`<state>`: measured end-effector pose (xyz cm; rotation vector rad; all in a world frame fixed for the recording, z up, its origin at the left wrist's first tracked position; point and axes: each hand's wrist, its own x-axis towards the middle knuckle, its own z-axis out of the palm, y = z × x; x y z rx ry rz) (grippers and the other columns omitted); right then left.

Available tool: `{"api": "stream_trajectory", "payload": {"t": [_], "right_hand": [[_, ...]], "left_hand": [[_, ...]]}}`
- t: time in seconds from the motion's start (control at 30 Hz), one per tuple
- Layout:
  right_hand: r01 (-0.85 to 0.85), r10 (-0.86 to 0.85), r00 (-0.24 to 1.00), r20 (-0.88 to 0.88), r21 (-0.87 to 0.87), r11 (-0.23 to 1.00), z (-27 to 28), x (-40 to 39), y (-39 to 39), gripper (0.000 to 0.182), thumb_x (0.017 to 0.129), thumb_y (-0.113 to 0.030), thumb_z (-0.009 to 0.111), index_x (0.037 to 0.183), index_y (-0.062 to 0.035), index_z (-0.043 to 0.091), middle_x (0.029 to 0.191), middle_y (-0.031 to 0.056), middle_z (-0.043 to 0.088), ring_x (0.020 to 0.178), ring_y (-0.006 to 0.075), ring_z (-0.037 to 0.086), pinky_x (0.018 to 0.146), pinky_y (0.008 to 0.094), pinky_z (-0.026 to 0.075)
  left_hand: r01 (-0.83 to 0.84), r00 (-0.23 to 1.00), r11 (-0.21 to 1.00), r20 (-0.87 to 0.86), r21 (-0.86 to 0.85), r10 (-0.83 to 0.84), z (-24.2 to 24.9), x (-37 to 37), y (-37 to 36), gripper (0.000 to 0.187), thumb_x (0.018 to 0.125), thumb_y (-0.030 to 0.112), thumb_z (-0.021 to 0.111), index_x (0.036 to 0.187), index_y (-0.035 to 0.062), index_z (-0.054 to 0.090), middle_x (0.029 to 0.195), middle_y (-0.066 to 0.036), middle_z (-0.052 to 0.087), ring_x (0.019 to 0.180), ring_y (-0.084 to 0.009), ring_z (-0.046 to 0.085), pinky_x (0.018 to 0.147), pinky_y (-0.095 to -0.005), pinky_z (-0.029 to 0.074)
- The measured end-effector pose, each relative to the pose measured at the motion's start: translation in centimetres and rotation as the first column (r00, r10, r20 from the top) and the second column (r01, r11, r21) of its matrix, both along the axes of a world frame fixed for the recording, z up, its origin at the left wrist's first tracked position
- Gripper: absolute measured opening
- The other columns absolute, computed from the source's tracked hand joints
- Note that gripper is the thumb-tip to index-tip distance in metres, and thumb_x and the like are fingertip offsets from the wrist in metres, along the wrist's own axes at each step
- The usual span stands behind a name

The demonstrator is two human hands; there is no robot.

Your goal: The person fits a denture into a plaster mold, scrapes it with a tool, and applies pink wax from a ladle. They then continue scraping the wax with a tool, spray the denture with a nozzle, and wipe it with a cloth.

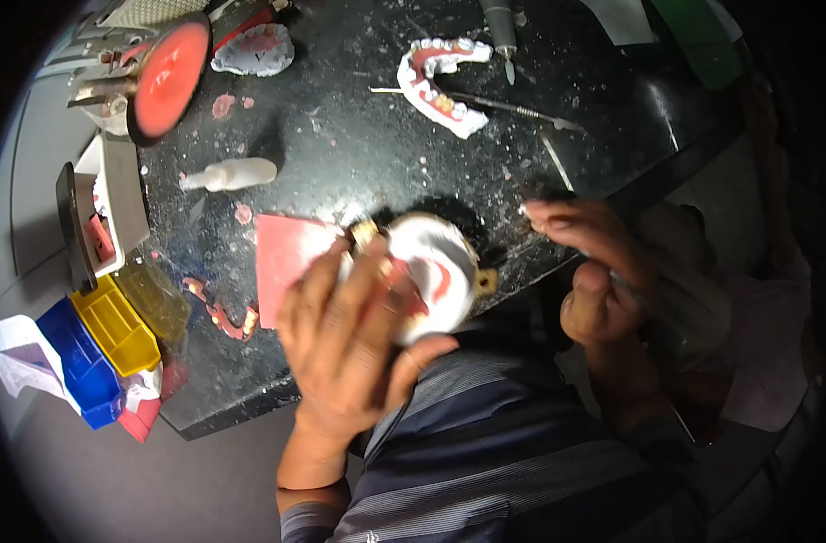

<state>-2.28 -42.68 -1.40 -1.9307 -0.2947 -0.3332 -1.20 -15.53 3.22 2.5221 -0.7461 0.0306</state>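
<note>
My left hand (345, 339), fingers spread and a little blurred, reaches over a pink wax sheet (277, 271) and the near side of a white plaster dental cast (427, 240). Pink wax shows on the cast, and a brass-coloured metal part (486, 281) juts from its right side. The fingers hide part of the cast and the sheet. Off to the right, above the table edge, my right hand (598, 244) has its fingers stretched out and its thumb apart. A tiny white spot shows at its fingertips.
A horseshoe-shaped dental cast (422, 86) lies at the back near a thin metal instrument (522, 112) and a handpiece (501, 32). Leftward are a clear bottle (237, 174), a red disc (171, 80), a box (123, 199), yellow (114, 321) and blue trays (74, 366), and a pink denture piece (232, 321).
</note>
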Motion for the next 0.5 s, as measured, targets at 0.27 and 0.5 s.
{"api": "stream_trajectory", "payload": {"t": [0.27,0.5], "right_hand": [[0.105,-0.112,0.966,0.234,0.044,0.994,0.1,0.1,-0.5,0.046,0.113,-0.036,0.055,0.116,0.0069,0.070,0.115,0.0221,0.073,0.098,0.0251,0.074,0.085,0.0318,0.058],[0.181,-0.181,0.983,-0.001,0.078,0.980,0.8,-2.5,0.9,0.027,0.109,-0.017,0.056,0.116,0.0035,0.074,0.105,0.0162,0.072,0.092,0.0207,0.070,0.080,0.0311,0.056]], "left_hand": [[-0.136,0.957,0.990,0.255,-0.029,0.138,-1.0,0.0,0.8,0.081,0.071,0.050,0.096,0.127,-0.0023,0.069,0.124,-0.015,0.075,0.110,-0.0347,0.069,0.096,-0.0449,0.047],[-0.139,0.968,0.985,0.197,-0.105,0.157,-0.5,-4.2,1.7,0.076,0.071,0.053,0.096,0.123,0.0034,0.071,0.092,-0.003,0.070,0.078,-0.0238,0.058,0.084,-0.0397,0.038]]}}
